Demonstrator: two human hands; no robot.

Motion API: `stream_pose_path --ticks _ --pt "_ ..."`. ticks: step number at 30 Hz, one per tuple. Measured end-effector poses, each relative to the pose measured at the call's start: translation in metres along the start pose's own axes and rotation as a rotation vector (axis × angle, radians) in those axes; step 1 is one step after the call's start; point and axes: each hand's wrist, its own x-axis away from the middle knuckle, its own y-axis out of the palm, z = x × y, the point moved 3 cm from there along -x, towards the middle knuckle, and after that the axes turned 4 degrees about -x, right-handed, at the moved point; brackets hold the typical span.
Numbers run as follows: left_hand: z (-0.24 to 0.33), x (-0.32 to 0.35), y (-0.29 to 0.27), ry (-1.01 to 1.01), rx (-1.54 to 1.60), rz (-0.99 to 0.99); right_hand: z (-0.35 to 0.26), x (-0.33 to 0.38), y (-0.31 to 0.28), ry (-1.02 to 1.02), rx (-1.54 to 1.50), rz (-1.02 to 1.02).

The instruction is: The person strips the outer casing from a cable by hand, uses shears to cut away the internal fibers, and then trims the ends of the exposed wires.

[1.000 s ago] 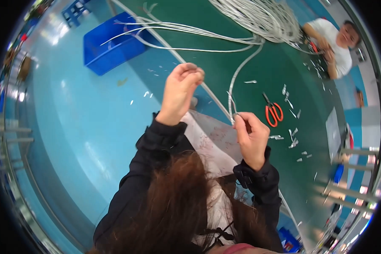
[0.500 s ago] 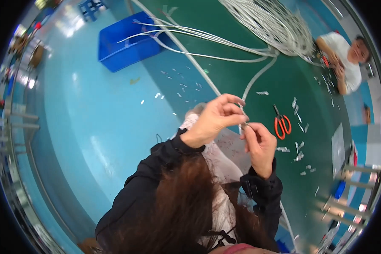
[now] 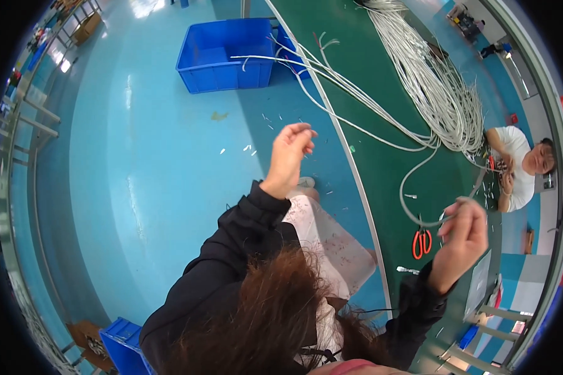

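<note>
My right hand (image 3: 461,240) is closed on a grey-white cable (image 3: 406,206) above the green table. That cable loops back to the thick bundle of cables (image 3: 428,81) farther off. My left hand (image 3: 289,156) is raised over the floor beside the table edge. Its fingers are curled together at the tips; whatever they may hold is too small to make out. Orange-handled cutters (image 3: 421,244) lie on the table just left of my right hand. Several separate cable ends with stripped coloured wires (image 3: 281,59) reach past the table's left edge.
A blue bin (image 3: 225,78) stands on the floor at the far left of the table (image 3: 381,169). Another blue bin (image 3: 124,340) and a cardboard box (image 3: 91,340) are at the lower left. At the right, a person in white (image 3: 520,165) works at the table. Small scraps litter the floor.
My hands, close together on the cable before, are now wide apart. The left has moved left off the table edge; the right has gone right with the cable. The view has shifted too.
</note>
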Motion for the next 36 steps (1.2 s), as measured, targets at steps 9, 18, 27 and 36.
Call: stream_pose_path --ticks 9,18,27,36 --pt "0.016 -0.138 -0.060 -0.027 0.121 0.078 0.018 -0.166 0.042 -0.234 -0.311 0.127" --pt "0.048 -0.171 -0.060 0.130 0.463 -0.125 0.087 -0.071 0.064 0.178 -0.052 -0.442" --pt "0.137 -0.008 0.075 1.021 -0.703 -0.162 0.061 -0.006 0.051 0.198 -0.104 -0.427" --pt "0.056 0.110 0.175 0.919 -0.889 -0.764 0.033 0.044 -0.038 0.054 -0.459 -0.069"
